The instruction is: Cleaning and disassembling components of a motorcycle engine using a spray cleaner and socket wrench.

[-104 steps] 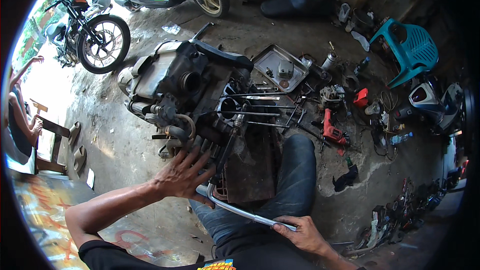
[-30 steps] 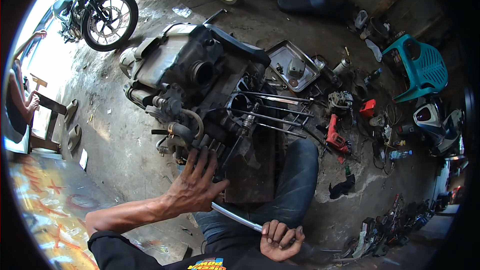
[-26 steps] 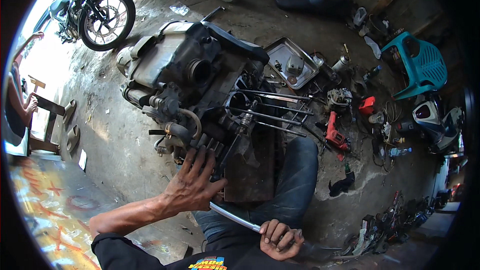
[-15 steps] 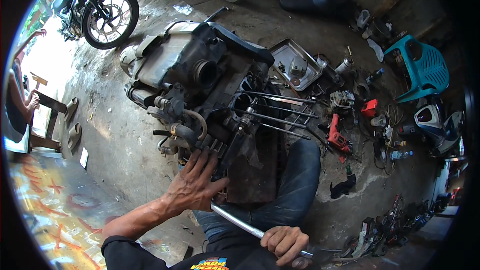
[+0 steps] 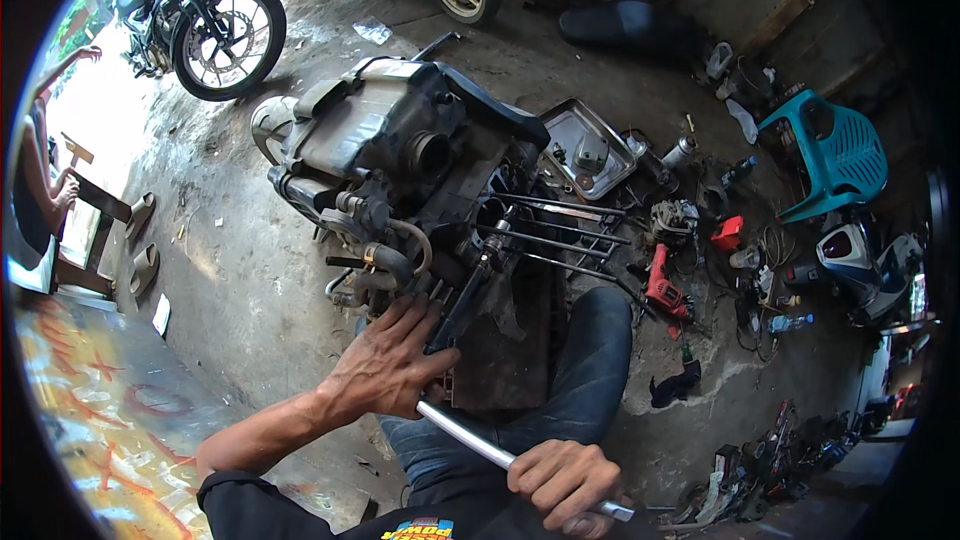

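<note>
A dirty motorcycle engine stands before my knees, with a grey airbox, rubber hoses and long studs sticking out to the right. My left hand is at its near end, fingers bent over the parts there and thumb lying across the upper end of a long steel wrench bar. That end of the bar is hidden beneath the hand. Near my lap, my right hand is closed around the bar's lower end, whose tip pokes out past the fingers.
Right of the engine lie a metal tray with parts, a red power drill, a water bottle and a teal plastic chair. Motorcycles stand at the back. Another person's arm shows at far left.
The view has shifted a little, and the engine sits slightly further right in it. My right hand is wrapped more fully round the bar. My left hand stays in place.
</note>
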### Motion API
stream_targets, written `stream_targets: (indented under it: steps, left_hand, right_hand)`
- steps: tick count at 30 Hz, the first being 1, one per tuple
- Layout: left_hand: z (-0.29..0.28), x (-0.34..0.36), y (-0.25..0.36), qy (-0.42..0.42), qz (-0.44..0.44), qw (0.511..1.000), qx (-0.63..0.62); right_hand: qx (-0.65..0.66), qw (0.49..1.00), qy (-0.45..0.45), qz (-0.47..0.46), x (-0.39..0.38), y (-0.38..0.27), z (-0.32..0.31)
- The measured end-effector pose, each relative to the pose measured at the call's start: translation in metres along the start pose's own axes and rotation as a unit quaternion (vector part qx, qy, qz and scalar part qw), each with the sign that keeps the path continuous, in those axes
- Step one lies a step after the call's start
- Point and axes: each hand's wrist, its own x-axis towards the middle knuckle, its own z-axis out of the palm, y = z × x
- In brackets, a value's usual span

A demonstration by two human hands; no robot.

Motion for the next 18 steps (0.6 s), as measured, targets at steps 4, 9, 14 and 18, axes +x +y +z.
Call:
stream_targets:
  steps: [4, 9, 14, 18]
  left_hand:
    - [0.001, -0.002, -0.001, 0.006, 0.004, 1.000, -0.012]
    - [0.003, 0.001, -0.004, 0.009, 0.023, 1.000, -0.007]
    - [0.010, -0.003, -0.005, 0.030, 0.023, 0.999, 0.001]
    - [0.013, -0.002, -0.007, 0.027, 0.026, 0.999, -0.001]
  right_hand:
    - [0.002, 0.998, -0.033, 0.053, -0.014, -0.002, -0.003]
    - [0.011, 0.998, 0.061, -0.032, -0.026, 0.012, 0.010]
    - [-0.014, 0.994, 0.094, -0.060, -0.017, 0.016, 0.020]
    - [0.010, 0.992, 0.113, -0.053, -0.019, 0.018, 0.023]
